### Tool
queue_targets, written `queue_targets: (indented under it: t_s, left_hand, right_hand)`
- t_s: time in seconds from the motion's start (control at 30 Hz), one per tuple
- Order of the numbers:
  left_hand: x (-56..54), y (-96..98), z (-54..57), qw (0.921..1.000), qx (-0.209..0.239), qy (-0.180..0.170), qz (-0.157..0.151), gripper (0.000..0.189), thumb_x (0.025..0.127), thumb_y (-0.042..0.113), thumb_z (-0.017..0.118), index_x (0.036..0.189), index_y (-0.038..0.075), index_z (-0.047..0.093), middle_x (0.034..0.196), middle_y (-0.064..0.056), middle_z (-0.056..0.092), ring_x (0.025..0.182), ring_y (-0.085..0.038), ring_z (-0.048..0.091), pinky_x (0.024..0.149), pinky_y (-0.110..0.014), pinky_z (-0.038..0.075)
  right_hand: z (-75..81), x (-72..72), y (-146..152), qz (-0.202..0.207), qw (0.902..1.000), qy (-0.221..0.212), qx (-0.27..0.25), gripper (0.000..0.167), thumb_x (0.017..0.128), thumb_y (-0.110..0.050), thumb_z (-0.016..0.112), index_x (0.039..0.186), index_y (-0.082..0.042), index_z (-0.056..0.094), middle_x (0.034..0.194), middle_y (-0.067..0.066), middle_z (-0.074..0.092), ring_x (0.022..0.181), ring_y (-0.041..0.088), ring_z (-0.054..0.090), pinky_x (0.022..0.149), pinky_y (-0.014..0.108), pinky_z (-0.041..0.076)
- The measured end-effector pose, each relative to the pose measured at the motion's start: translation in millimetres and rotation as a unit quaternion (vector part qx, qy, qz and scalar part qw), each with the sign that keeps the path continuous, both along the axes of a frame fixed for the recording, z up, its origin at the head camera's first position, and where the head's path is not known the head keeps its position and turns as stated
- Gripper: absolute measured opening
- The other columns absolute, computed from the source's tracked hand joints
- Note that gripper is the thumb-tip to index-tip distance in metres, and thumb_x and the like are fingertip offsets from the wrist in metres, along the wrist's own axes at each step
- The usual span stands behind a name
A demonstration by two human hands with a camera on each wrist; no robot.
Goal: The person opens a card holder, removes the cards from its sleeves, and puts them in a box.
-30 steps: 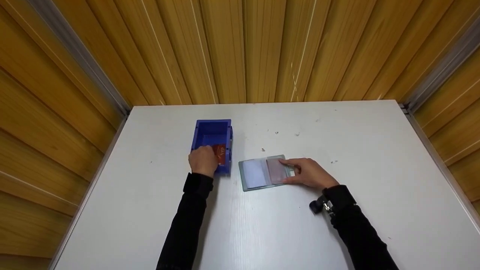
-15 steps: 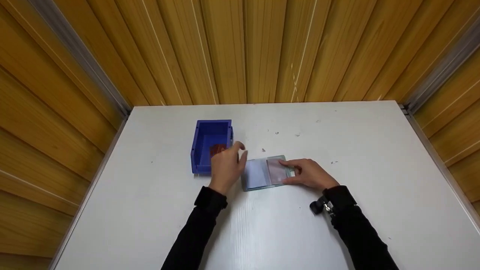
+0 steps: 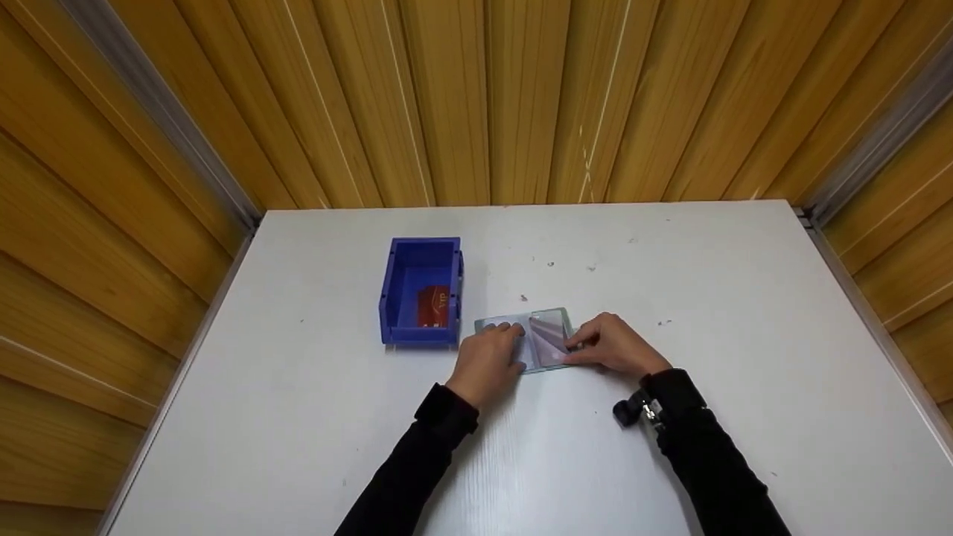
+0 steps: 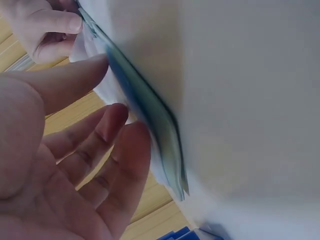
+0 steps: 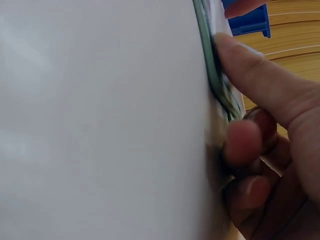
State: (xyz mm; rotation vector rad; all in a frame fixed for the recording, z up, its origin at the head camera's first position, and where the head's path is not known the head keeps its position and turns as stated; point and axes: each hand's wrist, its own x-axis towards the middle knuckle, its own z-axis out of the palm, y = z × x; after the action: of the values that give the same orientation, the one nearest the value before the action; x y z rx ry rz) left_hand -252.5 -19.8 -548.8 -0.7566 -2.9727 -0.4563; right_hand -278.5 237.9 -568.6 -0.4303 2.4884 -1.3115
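Observation:
A card holder (image 3: 547,344) with clear plastic sleeves lies spread on the white table, its green cover showing at the edges. My right hand (image 3: 614,346) grips its right side, and a sleeve there is lifted in a diagonal fold. In the right wrist view the thumb (image 5: 250,65) lies along the holder while the other fingers curl below. My left hand (image 3: 488,365) reaches over the left page, fingertips touching the sleeves. Thumb and fingers of that left hand (image 4: 75,135) stand apart in the left wrist view, with no card visible between them.
A blue plastic bin (image 3: 421,339) stands left of the holder, with a red VIP card (image 3: 433,307) inside. Wood-patterned panels (image 3: 484,104) rise behind the table (image 3: 246,417) and at both sides. Small dark marks dot the tabletop.
My left hand has come out of the blue bin and moved right onto the card holder's left page. The right sleeve, flat before, is now folded up. My right hand has barely moved.

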Motion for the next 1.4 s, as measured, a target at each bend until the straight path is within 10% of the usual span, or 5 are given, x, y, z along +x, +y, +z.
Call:
queue_targets:
  t_s: [0.27,0.53,0.83,1.13,1.4]
  left_hand:
    - [0.5,-0.6,1.9,0.9996,0.024,-0.014,0.008,0.055,0.089,0.024,0.083,0.137,0.009,0.061,0.112,-0.008,0.075,0.100,-0.025,0.071,0.080,-0.041,0.057]
    - [-3.3,-3.8,5.3,0.9954,0.096,0.000,0.010,0.049,0.109,0.033,0.052,0.157,0.021,0.046,0.065,-0.007,0.062,0.057,-0.017,0.049,0.058,-0.037,0.048]
    - [-2.4,-6.9,3.6,0.9991,0.028,0.026,0.018,0.011,0.089,0.010,0.076,0.100,0.013,0.078,0.087,-0.005,0.076,0.079,-0.024,0.071,0.064,-0.040,0.055]
    - [1.9,-4.9,6.2,0.9965,0.009,0.040,0.073,0.014,0.081,0.011,0.082,0.093,0.018,0.080,0.080,0.000,0.077,0.071,-0.020,0.071,0.055,-0.038,0.050]
    - [-3.1,13.2,1.9,0.9867,0.100,-0.121,0.041,0.039,0.092,0.020,0.073,0.130,0.022,0.073,0.103,-0.006,0.079,0.088,-0.021,0.069,0.069,-0.038,0.053]
  right_hand:
    - [6.6,2.5,-2,0.019,0.9997,-0.009,-0.010,0.018,0.091,-0.026,0.081,0.104,-0.015,0.083,0.086,0.001,0.072,0.059,0.005,0.054,0.055,0.020,0.045]
    - [17.8,8.2,-30,0.052,0.9968,0.035,0.050,0.033,0.105,-0.040,0.060,0.127,-0.020,0.075,0.094,0.000,0.071,0.082,0.012,0.057,0.076,0.030,0.045]
    - [15.6,7.9,-33,0.023,0.9830,0.085,0.161,0.047,0.094,-0.034,0.077,0.139,-0.030,0.067,0.070,-0.004,0.047,0.068,0.011,0.046,0.064,0.028,0.035]
    - [4.9,3.2,-10,-0.026,0.9839,0.082,0.157,0.068,0.081,-0.040,0.088,0.143,-0.025,0.064,0.072,-0.004,0.048,0.071,0.013,0.045,0.068,0.030,0.037]
    - [1.4,-1.1,-2,-0.030,0.9927,0.033,0.112,0.078,0.075,-0.040,0.093,0.145,-0.026,0.062,0.071,-0.005,0.049,0.068,0.012,0.044,0.061,0.024,0.035]
